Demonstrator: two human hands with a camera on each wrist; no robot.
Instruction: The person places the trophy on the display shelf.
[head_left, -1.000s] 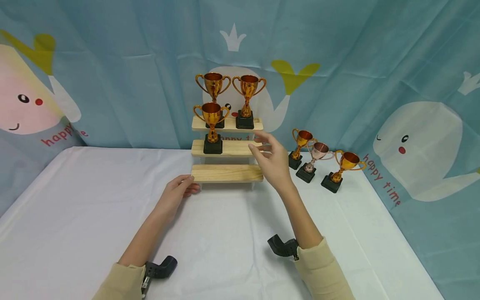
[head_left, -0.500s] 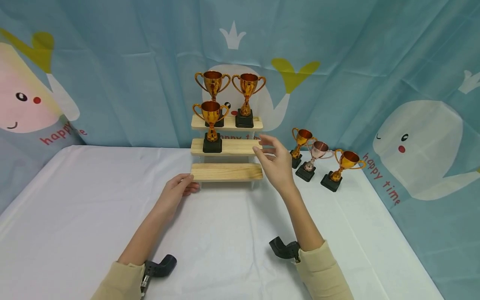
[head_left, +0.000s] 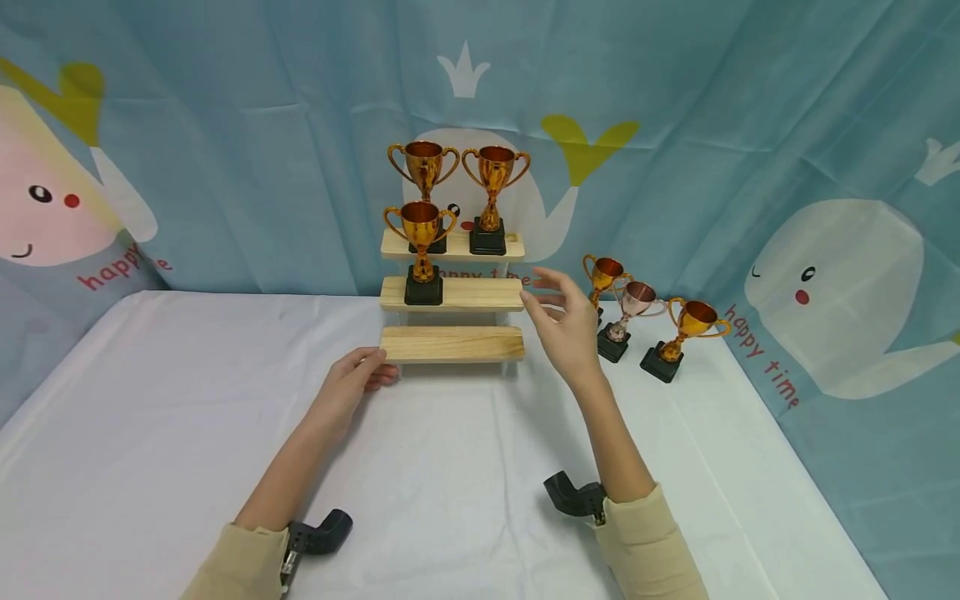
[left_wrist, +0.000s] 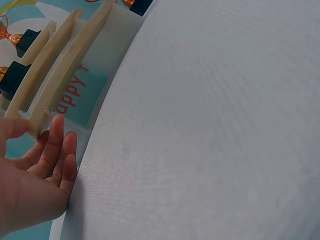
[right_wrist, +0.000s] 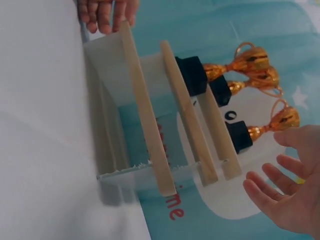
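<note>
Pale wood boards form the three-step stand, which sits near the middle of the back edge of the white-draped desk. The left hand pinches the left end of its bottom board, fingers bent beneath. Just beside the right end of the middle board, the right hand is empty, its fingers loosely curved. Three gold cups with black bases stand on the boards: the left cup and right cup on the top one, the lower cup on the left of the middle one. Toward the desk's back right corner are two more gold cups and, between them, a rose-silver cup. Behind hangs a blue curtain printed with whales.
</note>
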